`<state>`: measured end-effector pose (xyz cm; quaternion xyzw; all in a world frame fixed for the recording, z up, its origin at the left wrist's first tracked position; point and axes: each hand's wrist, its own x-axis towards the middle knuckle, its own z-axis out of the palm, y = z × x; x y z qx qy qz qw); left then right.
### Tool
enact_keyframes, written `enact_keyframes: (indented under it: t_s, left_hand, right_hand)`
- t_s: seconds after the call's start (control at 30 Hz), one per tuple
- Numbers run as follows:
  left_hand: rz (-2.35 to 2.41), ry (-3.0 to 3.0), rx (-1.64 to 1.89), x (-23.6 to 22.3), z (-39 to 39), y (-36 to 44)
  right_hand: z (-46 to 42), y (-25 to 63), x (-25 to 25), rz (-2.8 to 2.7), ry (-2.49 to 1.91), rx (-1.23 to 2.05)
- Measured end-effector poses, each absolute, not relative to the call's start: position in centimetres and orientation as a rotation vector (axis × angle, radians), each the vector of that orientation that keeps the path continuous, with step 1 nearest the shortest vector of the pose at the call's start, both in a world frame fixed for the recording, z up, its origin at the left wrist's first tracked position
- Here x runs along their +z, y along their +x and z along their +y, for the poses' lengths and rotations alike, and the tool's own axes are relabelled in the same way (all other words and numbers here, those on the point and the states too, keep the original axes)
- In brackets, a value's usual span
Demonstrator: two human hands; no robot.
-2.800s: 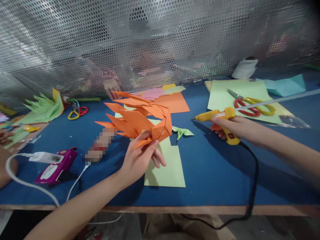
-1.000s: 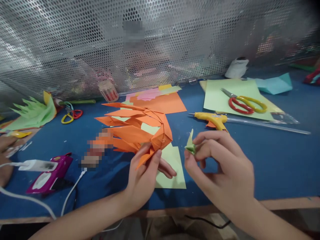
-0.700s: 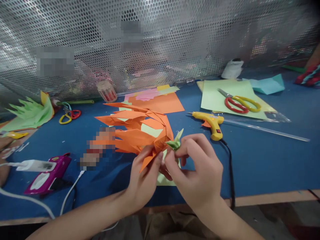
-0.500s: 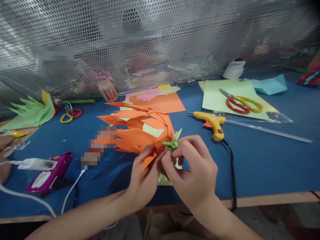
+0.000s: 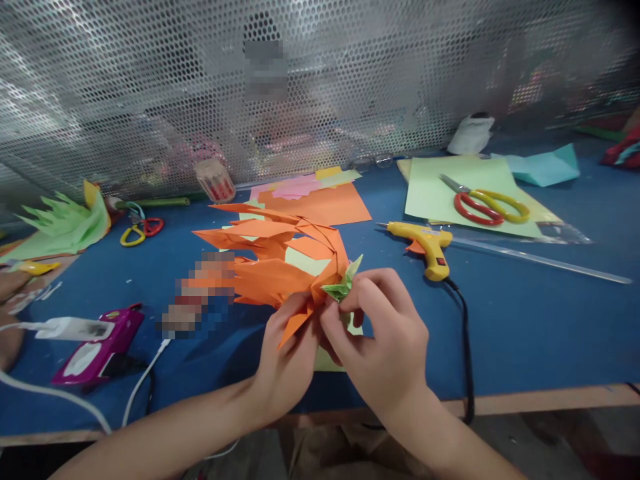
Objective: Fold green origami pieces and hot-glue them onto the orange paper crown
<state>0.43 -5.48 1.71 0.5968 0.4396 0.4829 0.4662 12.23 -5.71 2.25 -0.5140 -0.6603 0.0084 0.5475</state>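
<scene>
My left hand (image 5: 287, 357) pinches the lower tip of a spiky orange folded-paper piece (image 5: 275, 257), held above the blue table (image 5: 540, 320). My right hand (image 5: 383, 340) pinches a small green folded-paper piece (image 5: 343, 283) and presses it against the orange piece's right side. A pale green sheet (image 5: 330, 357) lies on the table under both hands, mostly hidden.
A yellow glue gun (image 5: 423, 240) with a black cord lies right of the hands. Red-and-yellow scissors (image 5: 485, 203) rest on a green sheet. Orange and pink sheets (image 5: 320, 200) lie behind. A magenta device (image 5: 97, 347), second scissors (image 5: 140, 228) and green paper fan (image 5: 65, 220) sit left.
My right hand set down the glue gun, picked up the small green piece and brought it left against the orange piece. My left hand kept its hold.
</scene>
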Motion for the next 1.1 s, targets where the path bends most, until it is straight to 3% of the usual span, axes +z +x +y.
enact_keyframes:
  t_s: [0.53, 0.83, 1.1]
  left_hand:
    - [1.069, 1.350, 1.102, 2.4, -5.1, 0.2]
    - [0.890, 1.197, 0.972, 2.6, -4.2, -0.9]
    - [0.895, 1.208, 0.947, 3.3, -3.4, -1.2]
  right_hand:
    - [-6.4, 13.5, 3.2, -1.608, -1.222, 0.142]
    - [-5.9, 19.1, 5.4, -1.984, -1.076, -0.220]
    - [-2.9, 19.0, 3.7, -2.128, -0.833, -0.296]
